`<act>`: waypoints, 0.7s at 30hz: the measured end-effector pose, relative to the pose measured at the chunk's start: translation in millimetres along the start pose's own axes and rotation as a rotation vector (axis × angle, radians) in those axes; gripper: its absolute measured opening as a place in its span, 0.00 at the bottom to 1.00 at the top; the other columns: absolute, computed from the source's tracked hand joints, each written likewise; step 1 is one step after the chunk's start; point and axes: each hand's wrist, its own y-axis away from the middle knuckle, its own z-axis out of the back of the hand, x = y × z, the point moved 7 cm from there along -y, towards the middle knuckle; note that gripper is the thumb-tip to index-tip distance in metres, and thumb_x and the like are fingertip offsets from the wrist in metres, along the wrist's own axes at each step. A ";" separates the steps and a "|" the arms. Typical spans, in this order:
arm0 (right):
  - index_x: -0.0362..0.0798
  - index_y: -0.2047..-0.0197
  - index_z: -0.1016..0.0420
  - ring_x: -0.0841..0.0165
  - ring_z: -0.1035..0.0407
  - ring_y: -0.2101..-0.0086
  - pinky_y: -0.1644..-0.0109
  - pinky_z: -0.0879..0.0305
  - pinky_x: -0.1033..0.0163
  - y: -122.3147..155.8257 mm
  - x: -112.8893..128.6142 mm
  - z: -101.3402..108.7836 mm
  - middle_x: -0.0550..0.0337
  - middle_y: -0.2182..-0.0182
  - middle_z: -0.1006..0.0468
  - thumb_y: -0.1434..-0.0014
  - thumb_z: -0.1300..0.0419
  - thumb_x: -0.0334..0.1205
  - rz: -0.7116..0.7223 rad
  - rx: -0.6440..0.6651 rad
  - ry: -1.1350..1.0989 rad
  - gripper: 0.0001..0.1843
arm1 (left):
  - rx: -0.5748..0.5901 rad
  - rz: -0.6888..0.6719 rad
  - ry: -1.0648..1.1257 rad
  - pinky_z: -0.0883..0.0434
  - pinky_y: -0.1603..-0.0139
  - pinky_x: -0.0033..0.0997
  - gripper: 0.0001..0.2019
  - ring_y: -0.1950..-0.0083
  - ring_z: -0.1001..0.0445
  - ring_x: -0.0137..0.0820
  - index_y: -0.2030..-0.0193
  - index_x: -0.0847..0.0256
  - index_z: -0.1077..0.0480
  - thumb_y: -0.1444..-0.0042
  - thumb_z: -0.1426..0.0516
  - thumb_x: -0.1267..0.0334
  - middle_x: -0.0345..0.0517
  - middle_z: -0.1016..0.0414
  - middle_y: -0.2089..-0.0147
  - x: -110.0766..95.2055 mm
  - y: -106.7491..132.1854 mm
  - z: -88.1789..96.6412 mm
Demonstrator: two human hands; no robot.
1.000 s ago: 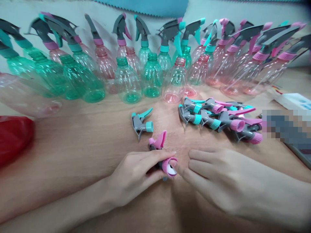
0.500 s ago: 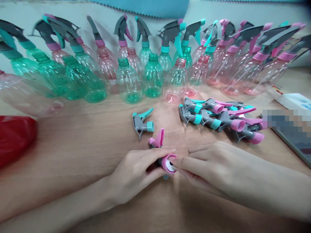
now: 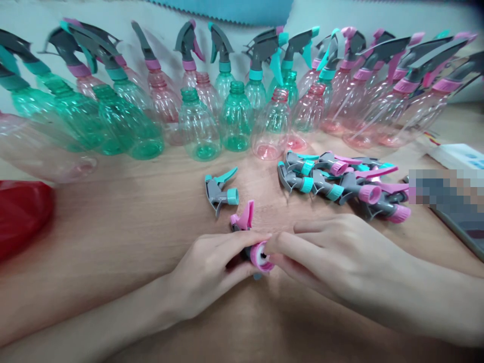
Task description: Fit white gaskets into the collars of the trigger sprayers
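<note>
My left hand [image 3: 207,272] is closed around a grey and pink trigger spray head [image 3: 260,256]. Its pink collar faces right, with a white insert and a dark hole visible inside, while its pink trigger points up past my fingers. The fingers of my right hand [image 3: 321,257] are bent together at the collar's open end, tips touching the rim; anything pinched between them is hidden. Just beyond lies a loose grey spray head with a turquoise collar [image 3: 221,194]. Farther right is a pile of grey spray heads [image 3: 335,184] with pink and turquoise collars.
Clear green bottles [image 3: 237,116] and pink bottles [image 3: 271,126] stand uncapped across the back. Behind and beside them are several bottles fitted with spray heads [image 3: 393,108]. A red object [image 3: 24,214] lies at the left edge, a phone-like dark slab [image 3: 459,222] at the right.
My right fingers have shifted slightly up and curled more over the collar's opening. The collar has turned slightly; my left hand keeps its hold.
</note>
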 end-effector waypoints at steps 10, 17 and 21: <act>0.42 0.69 0.31 0.72 0.35 0.78 0.76 0.45 0.66 0.6 -1.2 -4.3 0.58 0.77 0.28 0.38 0.54 0.26 0.016 -0.015 -0.008 0.13 | -0.014 -0.029 -0.031 0.29 0.55 0.19 0.14 0.60 0.23 0.24 0.47 0.58 0.36 0.40 0.43 0.64 0.39 0.22 0.56 -2.3 0.4 1.2; 0.43 0.63 0.31 0.71 0.31 0.73 0.70 0.38 0.66 -0.7 -1.6 -2.8 0.58 0.73 0.25 0.37 0.54 0.27 0.033 0.036 -0.021 0.11 | -0.044 -0.022 -0.033 0.28 0.60 0.20 0.13 0.64 0.22 0.25 0.49 0.59 0.34 0.40 0.44 0.64 0.39 0.21 0.60 -0.5 -0.4 1.6; 0.42 0.65 0.30 0.71 0.31 0.73 0.70 0.36 0.67 -4.0 -2.6 -1.0 0.58 0.73 0.25 0.37 0.55 0.25 0.034 0.078 -0.082 0.13 | -0.052 -0.031 -0.019 0.28 0.59 0.20 0.13 0.63 0.22 0.25 0.49 0.60 0.35 0.40 0.44 0.63 0.40 0.21 0.59 -2.3 -0.8 2.6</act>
